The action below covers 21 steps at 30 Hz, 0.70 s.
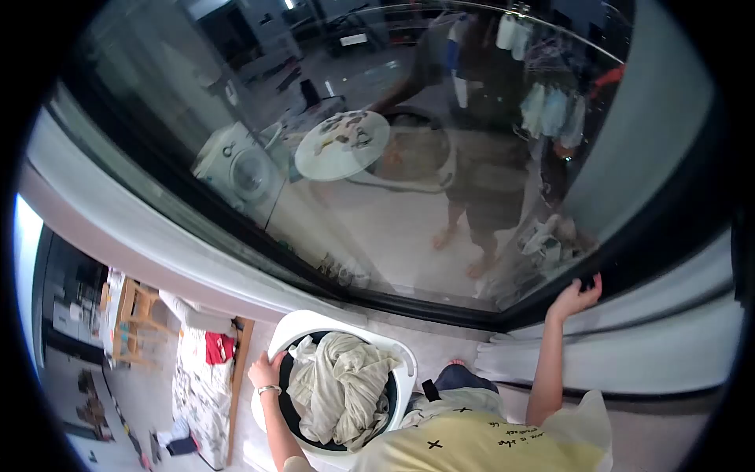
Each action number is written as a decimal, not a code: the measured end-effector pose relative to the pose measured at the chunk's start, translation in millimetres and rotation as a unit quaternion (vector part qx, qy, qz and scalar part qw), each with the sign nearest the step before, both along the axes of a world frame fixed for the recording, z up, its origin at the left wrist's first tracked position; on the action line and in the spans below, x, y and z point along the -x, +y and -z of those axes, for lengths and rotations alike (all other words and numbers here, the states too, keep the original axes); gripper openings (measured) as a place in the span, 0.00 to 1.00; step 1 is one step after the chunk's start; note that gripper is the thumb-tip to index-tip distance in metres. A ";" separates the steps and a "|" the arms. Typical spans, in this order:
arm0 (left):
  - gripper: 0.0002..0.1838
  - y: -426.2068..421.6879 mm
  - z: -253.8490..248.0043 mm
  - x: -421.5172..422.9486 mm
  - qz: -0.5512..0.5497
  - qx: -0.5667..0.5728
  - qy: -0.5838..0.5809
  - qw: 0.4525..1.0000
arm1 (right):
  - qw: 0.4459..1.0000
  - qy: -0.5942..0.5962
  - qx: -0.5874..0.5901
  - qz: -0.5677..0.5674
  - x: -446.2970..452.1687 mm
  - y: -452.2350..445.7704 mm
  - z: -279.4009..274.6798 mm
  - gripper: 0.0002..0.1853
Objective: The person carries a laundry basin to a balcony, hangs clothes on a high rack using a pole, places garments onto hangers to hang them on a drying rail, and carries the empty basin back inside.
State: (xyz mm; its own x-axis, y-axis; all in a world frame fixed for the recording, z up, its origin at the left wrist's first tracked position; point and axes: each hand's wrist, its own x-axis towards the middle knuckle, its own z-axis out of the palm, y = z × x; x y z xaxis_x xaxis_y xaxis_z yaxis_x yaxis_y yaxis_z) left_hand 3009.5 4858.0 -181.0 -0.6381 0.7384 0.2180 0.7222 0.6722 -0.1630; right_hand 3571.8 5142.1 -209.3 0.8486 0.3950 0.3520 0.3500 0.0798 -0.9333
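Note:
A white laundry basket (403, 346) with a dark inside rests against the front of my body, filled with crumpled light grey cloth (338, 385). My left hand (267, 371) is wrapped round the basket's left rim, a band on its wrist. Out to the right, my right hand (576, 298) is at the dark frame (613, 263) of the glass door (377, 236), its fingers bent at the frame's edge.
Behind the glass are a washing machine (250, 175), a round white table (305, 161) with small items and hanging clothes (553, 110), partly mixed with reflections. White curtains (629, 346) hang at the right. A bed (197, 393) and wooden chair (140, 307) are at the left.

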 end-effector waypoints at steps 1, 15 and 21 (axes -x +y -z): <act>0.31 -0.9 1.9 -1.7 -0.004 -0.002 -0.006 1.000 | 1.000 0.012 -0.004 -0.002 -3.1 0.6 5.7 0.22; 0.31 2.3 -20.0 -21.5 -0.055 0.014 -0.047 0.997 | 0.995 0.069 -0.015 -0.066 55.3 -25.7 -19.5 0.24; 0.31 5.3 -31.8 -25.1 -0.059 0.007 -0.059 0.996 | 0.987 0.058 0.013 -0.148 104.4 -39.1 -26.1 0.30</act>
State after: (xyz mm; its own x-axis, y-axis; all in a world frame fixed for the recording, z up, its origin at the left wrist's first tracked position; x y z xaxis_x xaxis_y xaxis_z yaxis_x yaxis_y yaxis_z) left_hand 3034.6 4863.3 -149.2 -0.7416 0.6589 0.1259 0.6527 0.7521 -0.0911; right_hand 3467.4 5103.0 -183.2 0.7283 0.6398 0.2456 0.2047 0.1389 -0.9689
